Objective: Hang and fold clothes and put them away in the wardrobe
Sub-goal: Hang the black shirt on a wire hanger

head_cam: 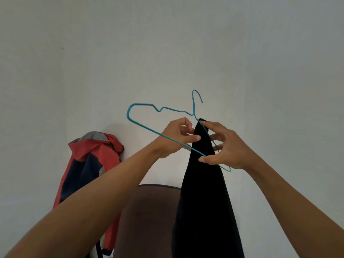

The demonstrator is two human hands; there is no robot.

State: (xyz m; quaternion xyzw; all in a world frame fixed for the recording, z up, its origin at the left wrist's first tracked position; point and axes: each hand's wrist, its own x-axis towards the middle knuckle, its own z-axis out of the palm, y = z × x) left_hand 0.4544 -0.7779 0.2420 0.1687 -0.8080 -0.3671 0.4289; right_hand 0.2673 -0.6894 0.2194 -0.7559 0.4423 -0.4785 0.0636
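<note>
Two bare forearms (93, 211) rise to one left hand (177, 137) and one right hand (226, 148), both at one long black cloth garment (202, 202) draped over one teal wire hanger (141, 104). Left fingers curl, pinching the cloth's edge. Right fingers spread wider, thumb and forefinger pinching cloth against wire. Below the fingers stand one brown chair back (149, 211) and one red-and-navy fabric bundle (89, 164).

Your two arms are all of you that shows. Your left forearm (93, 198) enters from the 7 o'clock corner and your right forearm (288, 198) from 4 o'clock. Both are bare along their whole visible length, right down to the frame edge. Your left hand (175, 138), near the centre, and your right hand (225, 146), just toward 4 o'clock, are bare too, with slim fingers.
</note>
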